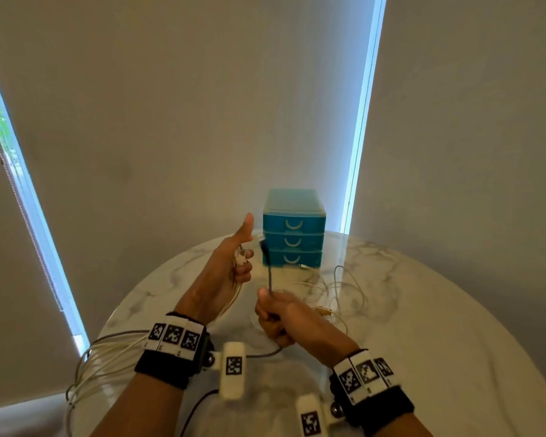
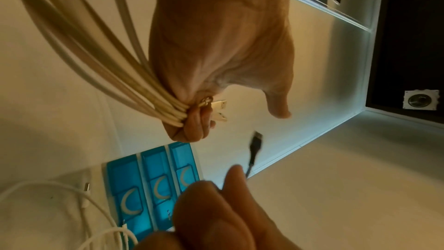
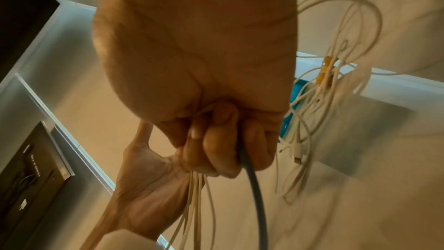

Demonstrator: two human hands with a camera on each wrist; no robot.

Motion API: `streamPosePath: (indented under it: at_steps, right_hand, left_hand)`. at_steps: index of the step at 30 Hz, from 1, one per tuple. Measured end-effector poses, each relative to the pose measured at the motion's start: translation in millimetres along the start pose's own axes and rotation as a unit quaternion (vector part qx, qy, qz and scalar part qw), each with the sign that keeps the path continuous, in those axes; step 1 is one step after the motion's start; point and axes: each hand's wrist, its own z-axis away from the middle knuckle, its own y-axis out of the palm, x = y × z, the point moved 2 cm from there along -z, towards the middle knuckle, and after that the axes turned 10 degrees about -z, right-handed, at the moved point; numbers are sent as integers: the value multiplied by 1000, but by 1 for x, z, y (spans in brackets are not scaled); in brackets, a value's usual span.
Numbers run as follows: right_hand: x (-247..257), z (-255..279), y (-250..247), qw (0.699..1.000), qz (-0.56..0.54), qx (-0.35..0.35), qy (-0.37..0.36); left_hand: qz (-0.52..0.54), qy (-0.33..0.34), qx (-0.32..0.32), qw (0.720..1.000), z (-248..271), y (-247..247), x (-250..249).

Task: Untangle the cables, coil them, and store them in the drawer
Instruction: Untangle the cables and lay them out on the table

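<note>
My left hand (image 1: 234, 263) is raised above the marble table (image 1: 423, 310), fingers curled round a bundle of cream cables (image 2: 100, 75), thumb pointing up. White USB plugs (image 2: 220, 110) stick out past its fingers. The bundle's loops (image 1: 101, 357) hang off the table's left edge. My right hand (image 1: 278, 316) grips a grey cable (image 3: 254, 187) in a fist; its dark plug (image 1: 264, 247) stands upright in front of the blue drawer unit (image 1: 293, 228). All three drawers are closed. A tangle of white cables (image 1: 334, 288) lies on the table right of my hands.
The drawer unit stands at the table's far edge against grey window blinds (image 1: 202, 105). An orange-tipped connector (image 1: 323, 310) lies in the loose tangle beside my right hand. A dark lead (image 1: 196, 408) runs from my left wrist camera.
</note>
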Motion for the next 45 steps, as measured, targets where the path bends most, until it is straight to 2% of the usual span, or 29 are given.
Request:
streamPosePath:
  at_steps: [3, 7, 10, 15, 20, 23, 26, 27, 29, 32, 35, 37, 40, 42, 45]
  right_hand:
    - [-1, 1, 7, 998, 30, 11, 45]
    - [1, 5, 14, 997, 53, 9, 62]
    - [-2, 1, 18, 997, 52, -4, 50]
    - [-8, -3, 14, 997, 56, -42, -28]
    - [-12, -10, 5, 995, -1, -80, -59]
    - [-14, -9, 3, 993, -3, -99, -68]
    - [-15, -9, 2, 991, -9, -112, -70]
    - [-15, -9, 0, 989, -12, -121, -83]
    - [-9, -8, -10, 976, -27, -169, -137]
    - [10, 3, -44, 935, -44, -278, -217]
    - [21, 20, -86, 902, 6, -354, -247]
    - [21, 29, -102, 906, 54, -359, -217]
    - [14, 34, -104, 954, 147, -255, -56]
    - [7, 32, -102, 956, 213, -197, 36]
    - [-1, 25, -104, 944, 262, -189, 61]
  left_hand:
    - [-73, 41, 17, 996, 7, 11, -1]
    - [-223, 65, -64, 971, 7, 13, 6]
    - [-238, 83, -93, 963, 5, 14, 7]
    - [-147, 95, -119, 977, 0, 3, 6]
    - [-19, 122, -148, 981, -3, -1, 0]
    - [82, 112, -127, 982, -6, -3, 1]
    - [166, 93, -71, 979, -3, -3, -1]
    - [161, 92, -58, 981, -2, -4, -3]
    - [88, 100, -60, 989, 1, -5, -6]
    - [-55, 116, -70, 989, 6, -1, -9]
    - [-134, 108, -52, 984, 8, 5, -5]
    - [-200, 84, -38, 975, 7, 8, 2]
    - [-307, 18, 10, 951, 7, 12, 14]
    - [-366, -28, 49, 929, 6, 14, 20]
    - [-398, -59, 78, 912, 4, 18, 25]
